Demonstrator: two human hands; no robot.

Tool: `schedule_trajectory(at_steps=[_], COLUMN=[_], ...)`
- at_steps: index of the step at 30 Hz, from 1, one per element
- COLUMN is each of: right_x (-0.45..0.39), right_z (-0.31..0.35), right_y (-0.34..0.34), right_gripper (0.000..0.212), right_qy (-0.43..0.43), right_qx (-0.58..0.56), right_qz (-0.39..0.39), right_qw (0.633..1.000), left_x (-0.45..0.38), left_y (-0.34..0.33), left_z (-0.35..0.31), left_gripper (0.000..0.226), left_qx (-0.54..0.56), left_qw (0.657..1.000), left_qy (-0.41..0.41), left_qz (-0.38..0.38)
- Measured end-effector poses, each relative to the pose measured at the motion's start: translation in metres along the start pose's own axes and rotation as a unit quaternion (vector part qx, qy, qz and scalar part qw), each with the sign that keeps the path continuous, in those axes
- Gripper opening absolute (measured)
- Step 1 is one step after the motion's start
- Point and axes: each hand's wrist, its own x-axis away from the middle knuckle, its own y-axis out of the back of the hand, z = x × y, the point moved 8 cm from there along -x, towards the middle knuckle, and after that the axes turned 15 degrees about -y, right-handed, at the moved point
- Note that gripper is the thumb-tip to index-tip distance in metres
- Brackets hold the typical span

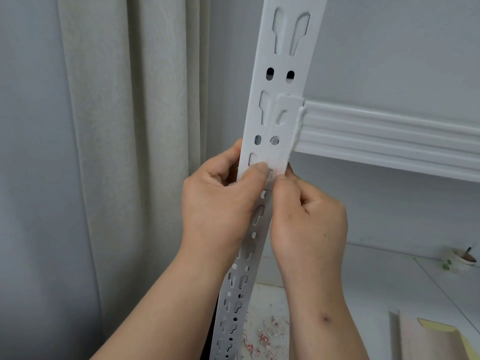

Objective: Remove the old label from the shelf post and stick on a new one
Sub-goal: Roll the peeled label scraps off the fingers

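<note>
Both hands (220,201) (306,219) curled, thumbs on post (279,81)

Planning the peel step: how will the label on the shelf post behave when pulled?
The label looks thin and post-white, so probably floppy and light. It lies flat on the shelf post, so likely clingy. The left hand and right hand work it with fingertips; it may tear.

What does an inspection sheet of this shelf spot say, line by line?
Surface: white shelf below, mostly bare.
Job's things: white slotted post; a whitish label under the fingertips.
Clutter: cup far right; paper shreds below; tan folder.
Grippers: left hand grips the post, thumb on the label; right hand pinches at the label.
Cables: nothing seen.
Surroundings: curtain left, beam right.
</note>
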Motion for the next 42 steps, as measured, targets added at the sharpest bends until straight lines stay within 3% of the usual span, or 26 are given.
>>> schedule_trajectory(at_steps=[8, 18, 25, 31, 42], right_x=[0.000, 0.001, 0.000, -0.001, 0.001], right_z=[0.000, -0.004, -0.006, -0.007, -0.009], right_y=[-0.001, -0.004, -0.002, -0.003, -0.004], right_gripper=[0.045, 0.019, 0.019, 0.032, 0.026], right_qy=[0.004, 0.011, 0.008, 0.009, 0.021], right_qx=[0.012, -0.003, -0.004, 0.002, -0.015], right_qz=[-0.002, 0.003, 0.007, -0.002, 0.008], right_qw=[1.000, 1.000, 1.000, 1.000, 1.000], left_x=[0.000, 0.000, -0.001, -0.001, -0.002], left_y=[0.001, 0.001, 0.002, 0.001, 0.001], left_z=[0.002, 0.004, 0.005, 0.007, 0.007], left_gripper=[0.043, 0.036, 0.037, 0.035, 0.035], left_qx=[-0.014, -0.003, -0.009, 0.006, 0.008], left_qw=[0.999, 0.999, 0.999, 0.999, 0.999], left_qy=[-0.002, -0.001, -0.001, 0.007, -0.007], left_qz=[0.036, 0.043, 0.042, 0.042, 0.050])
